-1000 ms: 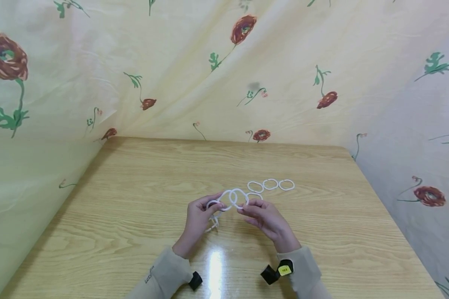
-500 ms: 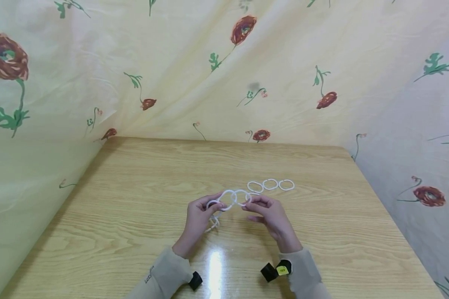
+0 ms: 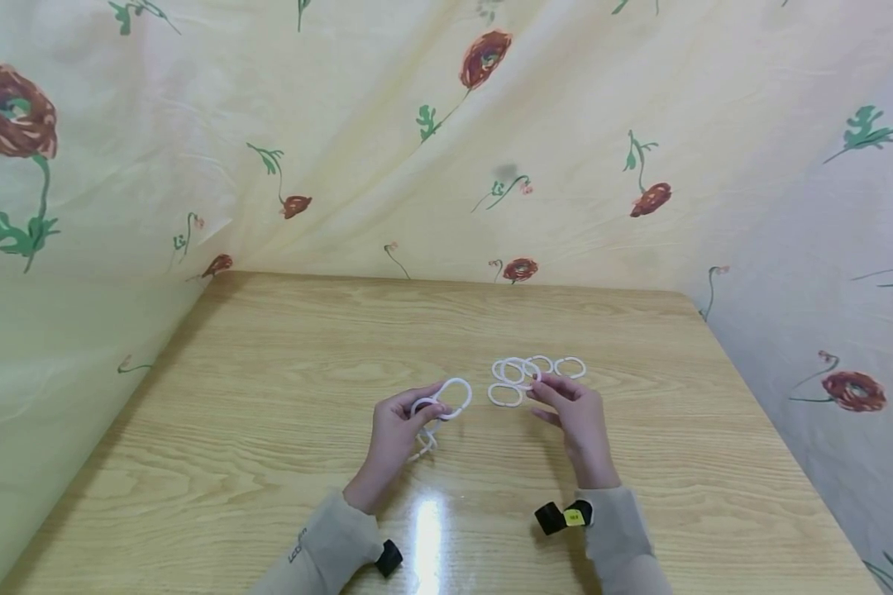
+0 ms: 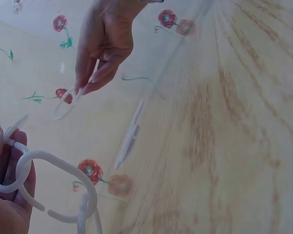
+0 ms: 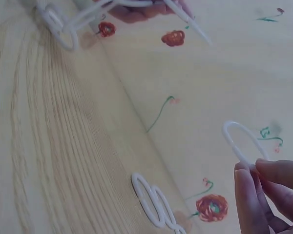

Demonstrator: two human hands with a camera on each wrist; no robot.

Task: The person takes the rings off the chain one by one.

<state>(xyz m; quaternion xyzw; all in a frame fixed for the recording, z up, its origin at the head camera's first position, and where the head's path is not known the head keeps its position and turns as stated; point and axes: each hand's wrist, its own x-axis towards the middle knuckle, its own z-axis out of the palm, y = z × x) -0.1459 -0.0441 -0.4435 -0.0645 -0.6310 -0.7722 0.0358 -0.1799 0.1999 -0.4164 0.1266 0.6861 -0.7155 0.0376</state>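
My left grip (image 3: 400, 421) pinches a chain (image 4: 68, 168) of white rings by its upper links, presumably so the rest can dangle below it. My right grip (image 3: 576, 417) pinches a single ring (image 5: 229, 122) by its edge, which I judge leaves most of the loop free. Loose rings (image 3: 506, 405) lie flat on the counter (image 3: 305, 347), left of and beyond my right grip, likely for easy reach.

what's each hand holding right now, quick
Left hand: holding a chain of linked white rings.
Right hand: pinching a single white ring.
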